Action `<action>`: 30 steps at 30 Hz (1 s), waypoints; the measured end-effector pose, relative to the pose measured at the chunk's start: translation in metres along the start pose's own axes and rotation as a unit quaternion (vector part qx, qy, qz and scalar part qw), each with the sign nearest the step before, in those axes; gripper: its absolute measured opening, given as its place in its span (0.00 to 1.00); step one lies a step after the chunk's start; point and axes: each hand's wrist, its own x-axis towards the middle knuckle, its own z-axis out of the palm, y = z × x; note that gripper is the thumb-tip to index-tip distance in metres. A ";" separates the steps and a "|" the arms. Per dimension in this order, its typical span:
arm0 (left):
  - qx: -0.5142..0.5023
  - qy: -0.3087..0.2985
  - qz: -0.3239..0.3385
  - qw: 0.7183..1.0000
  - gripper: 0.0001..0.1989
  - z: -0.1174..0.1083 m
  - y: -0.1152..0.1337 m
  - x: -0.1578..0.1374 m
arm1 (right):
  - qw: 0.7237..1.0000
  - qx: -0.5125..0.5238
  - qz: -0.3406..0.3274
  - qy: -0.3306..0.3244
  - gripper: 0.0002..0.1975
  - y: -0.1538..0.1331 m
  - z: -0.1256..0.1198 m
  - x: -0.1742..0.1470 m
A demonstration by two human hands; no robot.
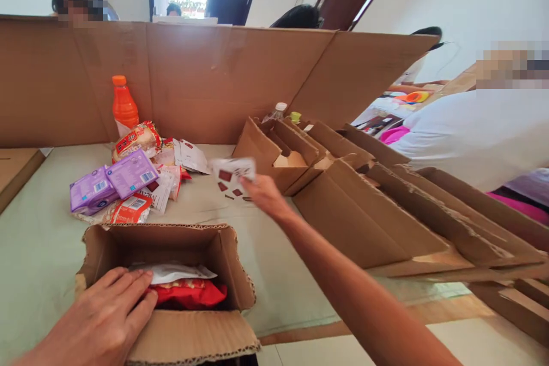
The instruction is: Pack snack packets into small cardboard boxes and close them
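Note:
My right hand is closed on one edge of a white snack packet with dark brown squares printed on it. Hand and packet are slightly blurred above the table. My left hand lies with its fingers stretched out over the near left side of an open cardboard box. Inside that box are a red packet and a white packet, close to the left fingertips. Beyond the box is a pile with purple packs, a red-and-clear food bag and another white packet.
An orange drink bottle stands behind the pile, before a tall cardboard screen. Several open cardboard boxes line the right side, with bottle tops showing at the back. A person in a white shirt is at the right.

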 end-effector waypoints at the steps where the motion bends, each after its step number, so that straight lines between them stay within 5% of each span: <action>1: -0.015 -0.019 -0.003 1.000 0.26 -0.003 0.001 0.003 | 0.999 0.039 -0.005 0.023 0.25 -0.008 -0.014 -0.005; 4: -0.031 -0.064 -0.039 0.997 0.23 -0.008 0.007 0.007 | 0.975 0.182 -0.038 0.119 0.24 -0.048 -0.054 -0.029; 6: -0.024 -0.072 -0.043 0.996 0.24 -0.008 0.010 0.007 | 0.931 0.302 -0.055 0.196 0.20 -0.083 -0.074 -0.049; 8: -0.019 -0.071 -0.040 0.996 0.25 -0.007 0.013 0.007 | 0.916 0.343 -0.074 0.194 0.17 -0.119 -0.084 -0.070; 12: -0.011 -0.073 -0.042 0.996 0.25 -0.005 0.015 0.007 | 0.950 0.243 -0.190 -0.035 0.10 -0.171 -0.081 -0.093; 15: -0.017 -0.062 -0.045 0.997 0.23 -0.004 0.016 0.008 | 0.943 0.080 -0.264 -0.189 0.16 -0.193 -0.067 -0.094; 18: -0.030 -0.048 -0.059 0.997 0.21 -0.002 0.019 0.009 | 0.915 -0.114 -0.241 -0.303 0.14 -0.206 -0.045 -0.091; 23: -0.015 -0.028 -0.045 0.998 0.19 -0.002 0.019 0.009 | 0.847 -0.290 -0.226 -0.384 0.12 -0.219 -0.005 -0.082; 30: 0.020 -0.001 -0.027 0.999 0.23 0.000 0.018 0.008 | 0.806 -0.291 -0.226 -0.464 0.15 -0.236 0.006 -0.071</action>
